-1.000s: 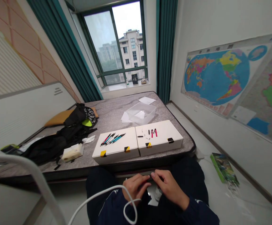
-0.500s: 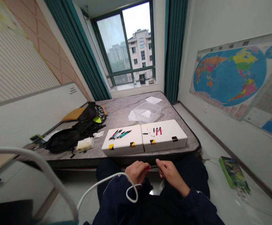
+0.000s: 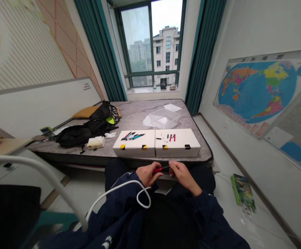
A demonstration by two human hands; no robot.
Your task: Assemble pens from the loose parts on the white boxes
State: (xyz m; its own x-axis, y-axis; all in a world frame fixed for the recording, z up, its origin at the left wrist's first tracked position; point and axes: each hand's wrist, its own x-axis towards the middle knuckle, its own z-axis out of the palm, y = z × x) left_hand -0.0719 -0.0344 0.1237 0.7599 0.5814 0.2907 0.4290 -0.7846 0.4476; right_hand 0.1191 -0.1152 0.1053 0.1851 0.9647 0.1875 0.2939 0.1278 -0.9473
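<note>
Hands have come together: left hand [image 3: 148,174] and right hand [image 3: 183,175] both pinching a red-and-black pen [image 3: 161,169], white boxes [image 3: 177,150] holding more pens [image 3: 133,136] at 12 o'clock.

Wall map [image 3: 259,91] well ahead and right of the right hand [image 3: 183,174], Chinese title 世界地图 along its top edge, small white letters on a dark sleeve [image 3: 106,240] below the left hand [image 3: 149,174], too blurred to read
</note>
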